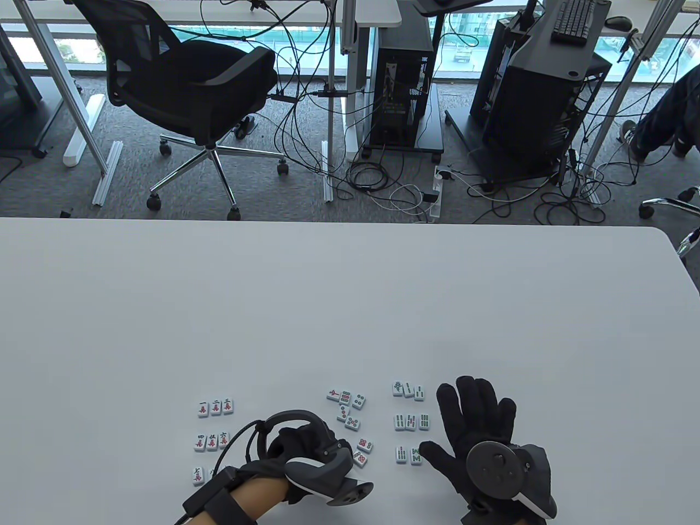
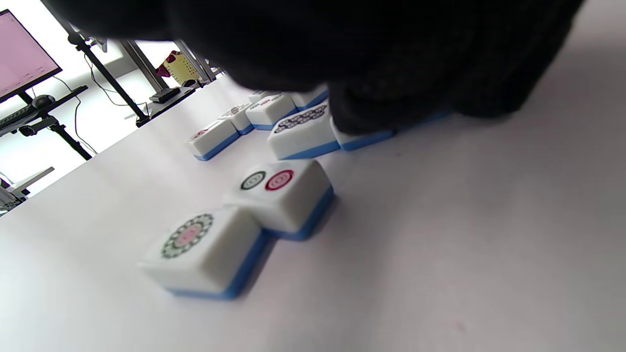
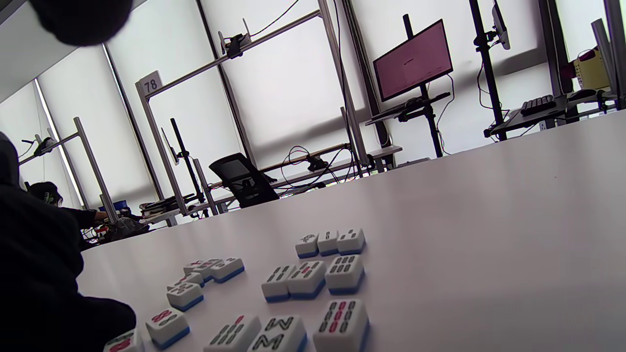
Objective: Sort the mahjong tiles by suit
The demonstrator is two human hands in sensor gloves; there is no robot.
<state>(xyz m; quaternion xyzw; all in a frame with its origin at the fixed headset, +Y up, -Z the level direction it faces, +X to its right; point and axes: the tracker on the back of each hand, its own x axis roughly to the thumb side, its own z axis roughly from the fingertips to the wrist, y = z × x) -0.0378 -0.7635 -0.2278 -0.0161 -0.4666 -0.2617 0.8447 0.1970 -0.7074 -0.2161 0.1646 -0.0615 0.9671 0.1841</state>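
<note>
Mahjong tiles lie in three clusters near the front edge of the white bench [image 1: 350,306].

We see character tiles [image 1: 212,431] on the left, dot tiles [image 1: 350,415] in the middle and bamboo tiles [image 1: 410,421] on the right. Our right hand [image 1: 481,432] lies flat with fingers spread wide, thumb beside the nearest bamboo pair. Our left hand [image 1: 306,454] covers some dot tiles; we cannot tell whether it grips one.

black office chair [image 1: 191,87], computer tower [image 1: 402,93], keyboard [image 1: 571,19], pink monitor [image 3: 413,61]
</note>
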